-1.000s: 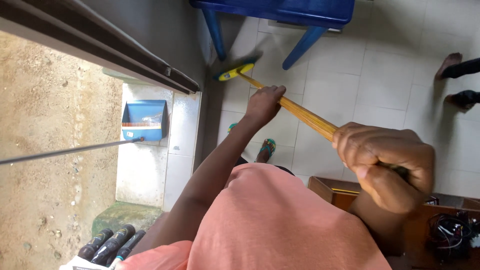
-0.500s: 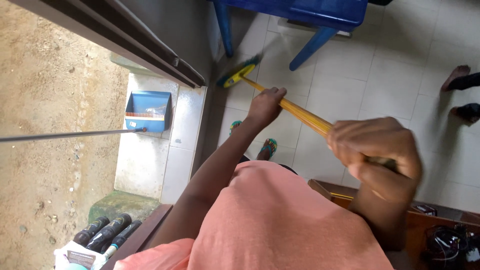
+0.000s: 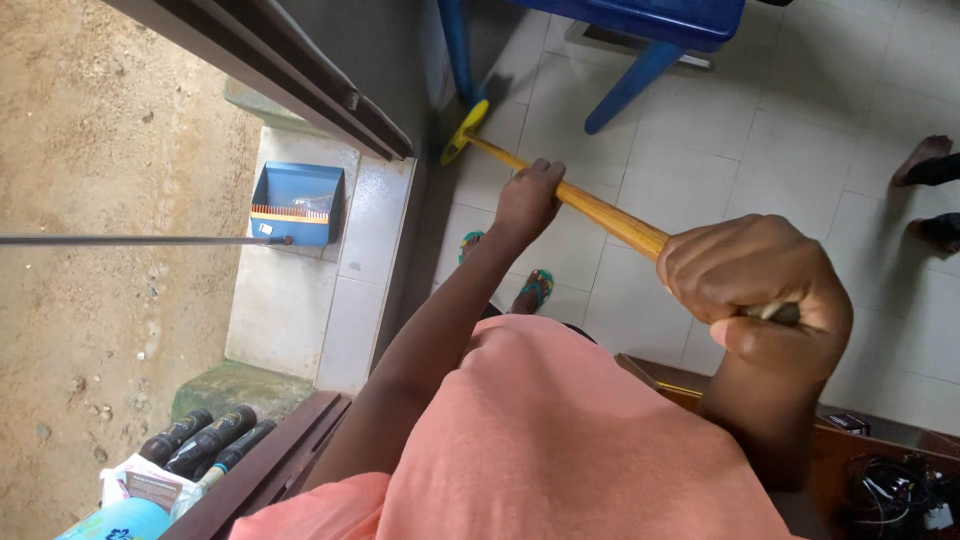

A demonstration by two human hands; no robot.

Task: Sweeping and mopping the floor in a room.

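With both the left hand [image 3: 528, 200] and right hand [image 3: 755, 290] fingers wrapped tight around the broom handle [image 3: 600, 212], its yellow head [image 3: 466, 130] beside the blue chair leg [image 3: 457, 45] could snag on that leg.

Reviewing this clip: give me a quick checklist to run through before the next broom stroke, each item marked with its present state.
1. Left hand closed on broom handle, lower down: ok.
2. Right hand closed on the handle's top end: ok.
3. Broom head on the tiled floor, beside the blue chair's leg: ok.
4. Chair legs stand close to the head; room for a stroke: cannot tell.
5. Another person's feet stand at the right edge, apart from the broom: ok.
6. Dustpan lies outside on the step, out of reach: not ok.
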